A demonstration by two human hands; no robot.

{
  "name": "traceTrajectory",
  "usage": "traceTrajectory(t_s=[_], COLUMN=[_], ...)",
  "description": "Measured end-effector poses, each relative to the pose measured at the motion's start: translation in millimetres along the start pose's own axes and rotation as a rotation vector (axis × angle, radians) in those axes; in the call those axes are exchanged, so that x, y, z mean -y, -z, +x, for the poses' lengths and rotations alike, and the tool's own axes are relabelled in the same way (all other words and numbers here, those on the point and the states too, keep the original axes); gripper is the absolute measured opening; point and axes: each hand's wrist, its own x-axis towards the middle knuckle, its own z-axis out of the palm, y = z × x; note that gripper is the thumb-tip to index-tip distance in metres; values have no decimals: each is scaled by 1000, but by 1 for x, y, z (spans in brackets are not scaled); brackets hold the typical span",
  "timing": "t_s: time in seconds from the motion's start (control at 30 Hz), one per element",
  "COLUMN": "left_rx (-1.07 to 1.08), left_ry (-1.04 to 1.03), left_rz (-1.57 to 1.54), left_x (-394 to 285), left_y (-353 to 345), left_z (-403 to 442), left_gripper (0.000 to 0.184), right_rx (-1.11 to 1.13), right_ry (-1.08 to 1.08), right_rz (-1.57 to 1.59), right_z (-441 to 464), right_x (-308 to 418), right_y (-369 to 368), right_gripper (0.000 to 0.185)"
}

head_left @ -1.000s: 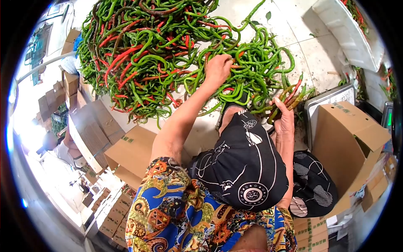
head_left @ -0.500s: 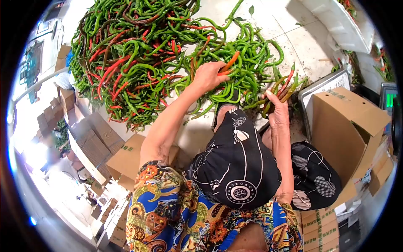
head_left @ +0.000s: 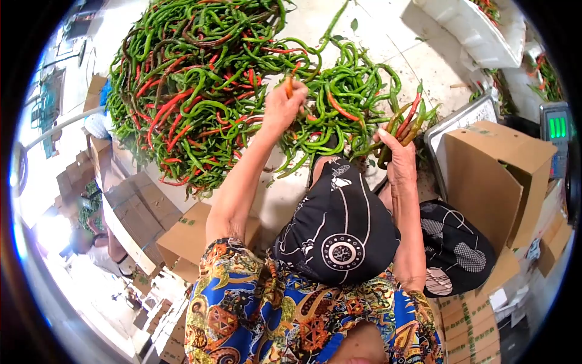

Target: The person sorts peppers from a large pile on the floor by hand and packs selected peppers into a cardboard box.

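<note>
A large heap of long green and red chili peppers (head_left: 200, 79) covers the floor at the upper left. Beside it lies a smaller, mostly green pile of chili peppers (head_left: 357, 79). Over the gap between the two piles, my left hand (head_left: 284, 106) is closed with an orange-red chili pepper (head_left: 290, 86) sticking up from the fingers. My right hand (head_left: 398, 159) grips a bunch of red, green and brownish chili peppers (head_left: 407, 121) at the right edge of the smaller pile, thumb across it. A red chili pepper (head_left: 342, 108) lies on top of the green ones.
On the right, an open cardboard box (head_left: 485, 176) stands on a metal scale (head_left: 433, 139) with a lit green display (head_left: 556, 127). A white foam box (head_left: 479, 36) is at the upper right. Cardboard boxes (head_left: 191, 233) stand at the left, and another person (head_left: 109, 249) is farther off.
My left hand has moved left, away from the smaller pile, with an orange-red chili pepper. A red one now shows on the green pile. My right hand keeps its bunch in nearly the same place.
</note>
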Motion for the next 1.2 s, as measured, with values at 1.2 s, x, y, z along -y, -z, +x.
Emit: traceTrajectory(t_s=[1.2], left_rx=[500], left_ry=[125], left_rz=[-359], left_x=[-99], left_y=[34], left_z=[12], left_gripper=[27], right_rx=[-167], right_ry=[-210], right_rz=[92], right_z=[13], right_x=[-42], right_y=[34], right_gripper=[23])
